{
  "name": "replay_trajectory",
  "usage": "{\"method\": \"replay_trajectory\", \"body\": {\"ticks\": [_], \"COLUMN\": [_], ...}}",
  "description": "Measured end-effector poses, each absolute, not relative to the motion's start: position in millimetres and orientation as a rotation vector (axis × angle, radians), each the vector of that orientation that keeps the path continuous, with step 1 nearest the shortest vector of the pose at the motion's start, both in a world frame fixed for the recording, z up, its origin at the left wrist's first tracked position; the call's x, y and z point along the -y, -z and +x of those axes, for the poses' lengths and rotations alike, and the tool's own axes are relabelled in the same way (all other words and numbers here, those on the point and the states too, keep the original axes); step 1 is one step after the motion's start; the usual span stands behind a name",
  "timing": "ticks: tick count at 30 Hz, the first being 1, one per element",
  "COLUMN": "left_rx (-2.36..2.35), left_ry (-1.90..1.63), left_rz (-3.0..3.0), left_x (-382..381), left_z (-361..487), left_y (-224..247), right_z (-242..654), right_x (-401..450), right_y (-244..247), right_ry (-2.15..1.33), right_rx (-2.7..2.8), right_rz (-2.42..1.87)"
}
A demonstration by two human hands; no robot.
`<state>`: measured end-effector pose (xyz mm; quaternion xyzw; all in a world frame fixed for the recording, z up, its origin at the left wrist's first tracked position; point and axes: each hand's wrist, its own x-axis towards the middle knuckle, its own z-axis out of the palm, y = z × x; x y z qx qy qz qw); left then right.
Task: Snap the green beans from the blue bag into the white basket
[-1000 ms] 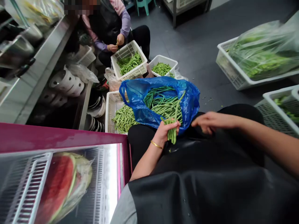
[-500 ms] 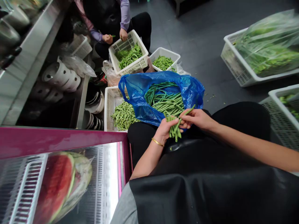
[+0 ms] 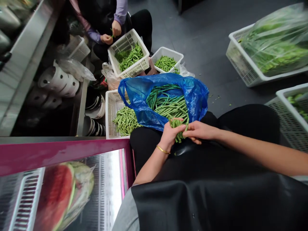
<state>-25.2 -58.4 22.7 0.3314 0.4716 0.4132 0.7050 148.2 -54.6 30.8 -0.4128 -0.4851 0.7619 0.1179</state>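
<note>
My left hand [image 3: 171, 133], with a gold bangle at the wrist, is wrapped round a bunch of short green bean pieces [image 3: 179, 136]. Against the bunch's right side, my right hand [image 3: 198, 131] pinches a long green bean [image 3: 186, 120] that points up toward the bag. Just beyond both hands, an open blue plastic bag [image 3: 196, 94] holds long beans [image 3: 170, 104], darker at the back and lighter in front. Left of the bag stands a white basket [image 3: 108, 112] with cut bean pieces [image 3: 127, 120].
Across from me a person's hands [image 3: 111, 33] hold a bean over a tilted white basket [image 3: 145, 61]. A smaller basket [image 3: 181, 57] of beans stands beside it. Crates [image 3: 255, 77] of greens are at right, a pink-edged glass cabinet [image 3: 96, 146] with watermelon at lower left.
My right hand has moved slightly down, and its bean has swung from slanting up right to nearly upright. The other person's hands have come together. The view has shifted slightly.
</note>
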Motion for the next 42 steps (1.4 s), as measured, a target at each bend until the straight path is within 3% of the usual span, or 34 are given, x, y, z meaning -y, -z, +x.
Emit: {"method": "replay_trajectory", "body": {"ticks": [6, 11, 13, 17, 23, 25, 27, 30, 32, 35, 38, 40, 42], "left_rx": [-1.044, -0.993, -0.966, -0.913, -0.813, -0.783, -0.771, -0.866, -1.121, -1.840, -2.467, -2.650, -2.584], "left_ry": [-0.779, -0.625, -0.545, -0.515, -0.807, -0.828, -0.829, -0.847, -0.961, -1.167, -0.842, -0.745, -0.957], "left_rz": [0.941, 0.959, 1.009, 1.034, 0.727, 0.680, 0.674, 0.783, 0.946, 1.270, 1.404, 1.430, 1.492], "left_x": [64, 64, 64, 66, 70, 72, 71, 58, 39, 1, -28, -34, -29], "left_z": [-25, -27, -26, -25, -24, -24, -28, -53, -91, -170, -229, -234, -211], "left_y": [-25, -23, -26, -37, -46, -47, -49, -63, -77, -95, -100, -97, -92], "right_z": [138, 168, 177, 170, 149, 165, 190, 226, 237, 231, 202, 174, 146], "right_x": [54, 46, 44, 44, 51, 51, 46, 33, 19, -6, -40, -64, -86], "right_y": [-36, -47, -51, -56, -49, -40, -30, -20, -23, -38, -44, -37, -21], "right_ry": [-2.043, -0.900, -0.665, -0.957, -1.799, -2.019, -2.121, -1.505, -1.160, -0.991, -0.764, -0.630, -0.546], "right_rx": [1.966, 2.528, 2.635, 2.605, 1.204, 1.336, 1.873, 2.559, 2.626, 2.479, 2.462, 2.611, 2.798], "right_rz": [-1.349, -1.256, -1.080, -0.839, -1.123, -1.073, -1.106, -1.528, -1.629, -1.533, -1.573, -1.661, -1.749]}}
